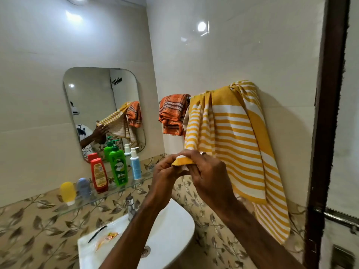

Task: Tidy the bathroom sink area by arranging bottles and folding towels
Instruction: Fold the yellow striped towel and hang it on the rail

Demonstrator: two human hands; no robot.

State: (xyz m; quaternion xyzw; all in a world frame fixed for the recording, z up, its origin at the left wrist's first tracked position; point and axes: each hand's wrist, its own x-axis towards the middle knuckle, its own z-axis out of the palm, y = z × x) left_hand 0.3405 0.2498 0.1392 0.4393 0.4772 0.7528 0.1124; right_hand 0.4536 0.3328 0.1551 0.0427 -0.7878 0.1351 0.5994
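Observation:
A yellow and white striped towel (235, 136) hangs bunched over the wall rail on the right. Both hands meet at its lower left corner, above the sink. My left hand (165, 173) and my right hand (207, 171) each pinch that corner, which sticks up between the fingers. An orange checked towel (172, 113) hangs crumpled on the same rail, left of the striped one. On the glass shelf (85, 202) stand a yellow bottle (68, 192), a grey-blue bottle (84, 187), a red bottle (99, 174), a green pump bottle (118, 167) and a white and blue pump bottle (135, 165).
A white sink (171, 230) with a chrome tap (131, 207) lies below my arms; a black comb (97, 233) and an orange sachet (105, 239) lie on its left rim. A mirror (93, 105) hangs above the shelf. A dark door frame (326, 133) stands at the right.

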